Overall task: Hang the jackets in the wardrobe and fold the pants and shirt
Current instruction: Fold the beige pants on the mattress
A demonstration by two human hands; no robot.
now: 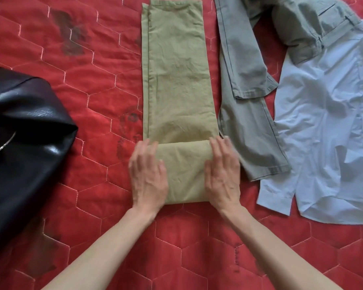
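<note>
Olive-green pants lie lengthwise down the middle of the red quilt, legs stacked. Their near end is folded over into a thick flap. My left hand rests flat on the flap's left edge, and my right hand rests flat on its right edge, fingers spread and pointing away from me. Grey pants lie crumpled to the right. A light blue shirt is spread out at the far right, partly under the grey pants. A black leather jacket with a zipper lies at the left.
Everything lies on a red quilted bedspread with hexagon stitching and some dark stains. Bare quilt shows between the jacket and the green pants and along the near edge around my forearms.
</note>
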